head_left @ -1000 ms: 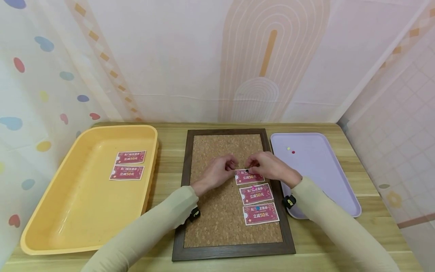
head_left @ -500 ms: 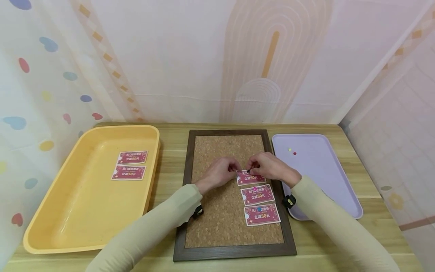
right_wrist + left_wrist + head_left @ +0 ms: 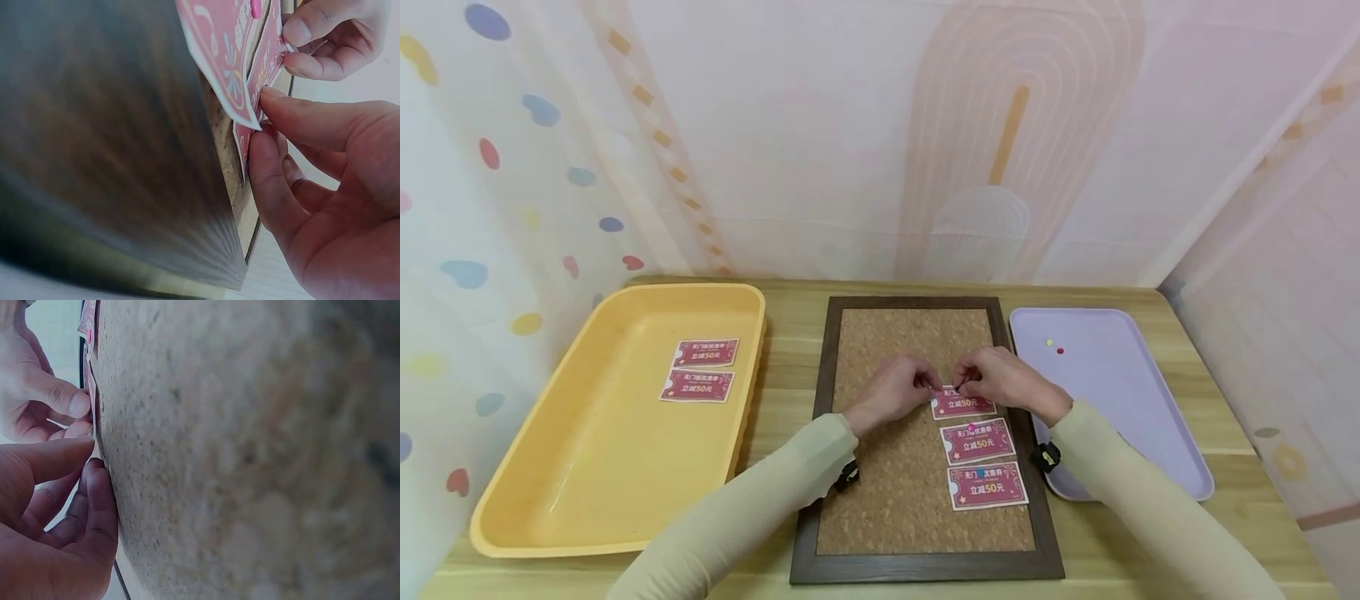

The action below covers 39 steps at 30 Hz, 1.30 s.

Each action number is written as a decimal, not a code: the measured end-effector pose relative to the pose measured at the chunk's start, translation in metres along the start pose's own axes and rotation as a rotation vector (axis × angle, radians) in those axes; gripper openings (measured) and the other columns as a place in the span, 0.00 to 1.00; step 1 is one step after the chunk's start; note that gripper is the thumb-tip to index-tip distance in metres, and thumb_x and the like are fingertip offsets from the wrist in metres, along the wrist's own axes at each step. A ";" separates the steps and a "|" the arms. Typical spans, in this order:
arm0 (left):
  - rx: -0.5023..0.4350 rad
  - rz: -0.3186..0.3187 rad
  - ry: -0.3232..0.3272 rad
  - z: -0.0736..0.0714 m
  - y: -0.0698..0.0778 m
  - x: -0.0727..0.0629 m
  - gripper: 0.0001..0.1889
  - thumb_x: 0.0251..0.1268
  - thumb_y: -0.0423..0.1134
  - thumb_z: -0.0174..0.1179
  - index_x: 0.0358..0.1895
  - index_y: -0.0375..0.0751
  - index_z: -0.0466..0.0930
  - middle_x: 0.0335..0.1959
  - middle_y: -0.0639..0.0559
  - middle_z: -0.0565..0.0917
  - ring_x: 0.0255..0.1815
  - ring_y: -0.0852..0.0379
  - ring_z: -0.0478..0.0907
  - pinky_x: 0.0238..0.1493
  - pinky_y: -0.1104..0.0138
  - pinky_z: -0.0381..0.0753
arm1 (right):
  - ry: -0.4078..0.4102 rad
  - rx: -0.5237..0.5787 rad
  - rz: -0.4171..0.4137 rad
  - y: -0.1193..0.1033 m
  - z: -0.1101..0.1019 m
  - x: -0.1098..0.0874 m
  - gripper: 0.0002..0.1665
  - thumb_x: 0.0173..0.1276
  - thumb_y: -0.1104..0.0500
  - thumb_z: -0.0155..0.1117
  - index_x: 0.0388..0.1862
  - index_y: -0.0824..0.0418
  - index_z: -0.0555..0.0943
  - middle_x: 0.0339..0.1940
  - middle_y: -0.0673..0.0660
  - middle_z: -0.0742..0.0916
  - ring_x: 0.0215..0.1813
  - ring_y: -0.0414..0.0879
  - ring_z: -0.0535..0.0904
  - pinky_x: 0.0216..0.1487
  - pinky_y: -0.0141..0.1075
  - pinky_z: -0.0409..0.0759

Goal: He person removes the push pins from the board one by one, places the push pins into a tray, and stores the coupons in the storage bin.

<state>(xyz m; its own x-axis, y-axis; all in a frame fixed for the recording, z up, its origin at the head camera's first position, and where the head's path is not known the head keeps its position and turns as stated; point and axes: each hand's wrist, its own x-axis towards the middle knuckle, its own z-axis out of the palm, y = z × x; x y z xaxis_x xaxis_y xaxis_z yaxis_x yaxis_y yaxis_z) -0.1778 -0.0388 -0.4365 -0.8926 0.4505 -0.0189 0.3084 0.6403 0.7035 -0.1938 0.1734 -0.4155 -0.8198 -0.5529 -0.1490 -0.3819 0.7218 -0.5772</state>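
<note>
A framed cork board (image 3: 880, 517) lies on the table with three red coupons in a column on its right half. My left hand (image 3: 897, 388) pinches the left end of the top coupon (image 3: 964, 406). At that coupon's upper edge, my right hand (image 3: 1009, 380) pinches a small black push pin (image 3: 957, 388), mostly hidden by the fingertips. Below it, the middle coupon (image 3: 977, 444) carries a pink pin (image 3: 972, 427). A blue pin (image 3: 981, 472) shows on the lowest coupon (image 3: 987, 492). In the left wrist view, both hands' fingertips meet the coupon's edge close over the cork.
To the left stands a yellow tray (image 3: 587, 467) with two more coupons (image 3: 697, 386) inside. A lilac tray (image 3: 1120, 400) at the right holds a yellow pin (image 3: 1049, 342) and a red pin (image 3: 1060, 351). A patterned curtain (image 3: 820, 142) hangs behind the table.
My left fingers have closed in on the coupon's left end. The right hand stays at its upper edge. The whole head view has shifted slightly right and down.
</note>
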 end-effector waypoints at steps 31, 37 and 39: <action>0.035 0.012 0.034 0.003 0.002 0.002 0.07 0.65 0.27 0.64 0.35 0.41 0.90 0.34 0.51 0.87 0.33 0.61 0.76 0.36 0.68 0.74 | -0.007 -0.016 -0.022 -0.001 0.002 -0.001 0.06 0.71 0.67 0.68 0.34 0.57 0.85 0.30 0.48 0.85 0.28 0.39 0.77 0.33 0.35 0.76; 0.024 0.002 0.031 0.003 0.001 0.002 0.07 0.65 0.27 0.64 0.35 0.41 0.90 0.33 0.52 0.86 0.33 0.61 0.75 0.36 0.68 0.74 | -0.002 -0.020 -0.027 -0.001 0.002 -0.001 0.07 0.70 0.68 0.68 0.34 0.58 0.85 0.29 0.47 0.84 0.28 0.39 0.76 0.34 0.35 0.76; 0.018 -0.001 0.029 0.003 0.001 0.003 0.07 0.65 0.26 0.64 0.35 0.41 0.90 0.33 0.53 0.86 0.33 0.61 0.75 0.36 0.68 0.73 | -0.001 -0.021 -0.028 -0.001 0.002 -0.001 0.07 0.70 0.68 0.67 0.33 0.57 0.84 0.29 0.47 0.84 0.28 0.39 0.76 0.33 0.35 0.75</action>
<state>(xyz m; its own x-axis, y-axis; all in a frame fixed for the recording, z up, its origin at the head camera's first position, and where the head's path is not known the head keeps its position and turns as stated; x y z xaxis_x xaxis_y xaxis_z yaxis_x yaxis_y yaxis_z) -0.1791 -0.0350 -0.4382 -0.9019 0.4319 0.0009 0.3131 0.6522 0.6904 -0.1922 0.1726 -0.4164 -0.8084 -0.5731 -0.1341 -0.4131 0.7147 -0.5644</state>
